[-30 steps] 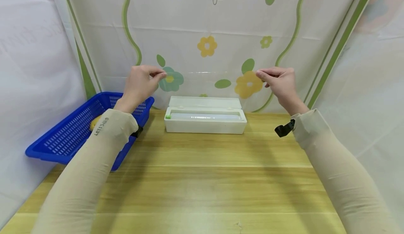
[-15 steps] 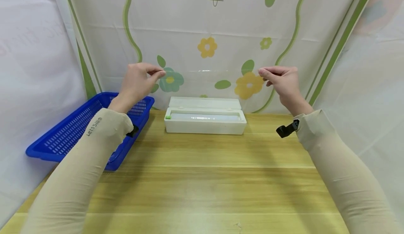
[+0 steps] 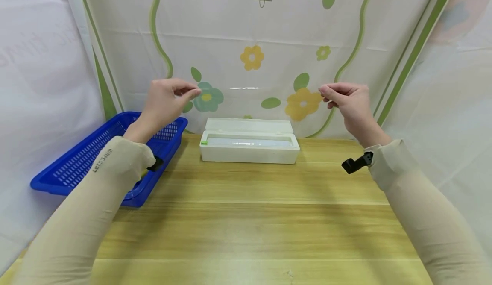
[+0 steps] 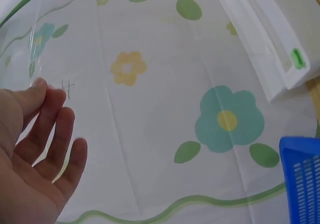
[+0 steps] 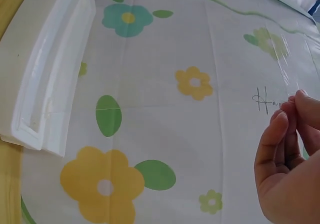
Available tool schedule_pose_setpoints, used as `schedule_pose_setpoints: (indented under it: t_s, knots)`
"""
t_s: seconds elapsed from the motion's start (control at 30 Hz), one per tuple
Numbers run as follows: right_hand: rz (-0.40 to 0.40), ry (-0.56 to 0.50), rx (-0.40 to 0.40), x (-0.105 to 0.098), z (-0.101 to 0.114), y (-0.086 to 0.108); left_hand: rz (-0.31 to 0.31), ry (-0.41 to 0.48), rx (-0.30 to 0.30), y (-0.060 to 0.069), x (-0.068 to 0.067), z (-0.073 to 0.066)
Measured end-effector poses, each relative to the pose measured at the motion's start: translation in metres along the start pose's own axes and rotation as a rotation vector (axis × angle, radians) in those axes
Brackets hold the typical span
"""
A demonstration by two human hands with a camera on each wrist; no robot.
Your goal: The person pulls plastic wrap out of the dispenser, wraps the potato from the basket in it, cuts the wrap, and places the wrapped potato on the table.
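Note:
My left hand (image 3: 163, 105) is raised at the left above the blue basket, thumb and fingertips pinched together. My right hand (image 3: 352, 107) is up on the right in a matching pinch. Both pinch a sheet of clear cling film, almost invisible in the head view. Creased film (image 4: 34, 49) rises from the left fingertips in the left wrist view, and shiny film (image 5: 283, 64) leads up from the right fingertips in the right wrist view. Between and below the hands, a white cling film box (image 3: 249, 155) stands at the table's back, lid raised, with a green slider (image 3: 204, 142).
A blue plastic basket (image 3: 50, 188) sits at the left, partly covered by my left arm; something yellow shows inside. The wooden table (image 3: 246, 216) meets a white flowered curtain (image 3: 215, 54) at the back. Similar cloth hangs on both sides.
My hands have drawn farther apart, the left moving left and the right moving right, both still pinching. Box and basket stay in place.

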State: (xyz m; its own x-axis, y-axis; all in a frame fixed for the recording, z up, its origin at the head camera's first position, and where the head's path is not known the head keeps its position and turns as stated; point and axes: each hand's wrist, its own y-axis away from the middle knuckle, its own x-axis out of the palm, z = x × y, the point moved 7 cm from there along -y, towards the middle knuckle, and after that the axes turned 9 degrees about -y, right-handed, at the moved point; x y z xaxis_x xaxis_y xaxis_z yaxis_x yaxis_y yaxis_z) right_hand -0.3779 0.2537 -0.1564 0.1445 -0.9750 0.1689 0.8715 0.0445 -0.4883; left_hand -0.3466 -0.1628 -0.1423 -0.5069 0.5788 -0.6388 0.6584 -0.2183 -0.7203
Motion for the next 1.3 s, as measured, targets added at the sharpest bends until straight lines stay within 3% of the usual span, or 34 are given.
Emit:
schedule_pose_setpoints:
  t_s: [0.17,0.33,0.57,0.73,0.87,0.97,1.03,1.17,1.3]
  knots:
    - [0.037,-0.011,0.080,-0.004,0.003,0.019,0.058,0.011,0.111,0.015,-0.006,-0.008]
    - [0.079,-0.005,0.105,-0.001,0.009,0.026,0.025,-0.007,0.200,0.022,-0.014,-0.017]
    - [0.070,-0.037,0.061,0.006,0.018,0.023,-0.064,-0.031,0.142,0.012,-0.016,-0.016]
    - [0.062,-0.140,0.069,0.005,0.020,0.027,-0.101,0.004,0.126,0.017,-0.016,-0.018]
    - [0.118,-0.228,0.176,0.003,0.011,0.040,-0.004,0.103,0.058,0.030,-0.008,-0.015]
    - [0.220,-0.274,0.266,0.005,0.001,0.054,0.089,0.188,-0.026,0.042,-0.003,-0.009]
    - [0.304,-0.295,0.313,0.008,-0.005,0.063,0.133,0.235,-0.047,0.052,0.001,-0.007]
    - [0.459,-0.233,0.403,0.009,-0.020,0.085,0.260,0.307,0.033,0.077,0.012,-0.011]
    - [0.571,-0.011,0.462,0.000,-0.044,0.109,0.458,0.332,0.108,0.109,0.041,-0.010]
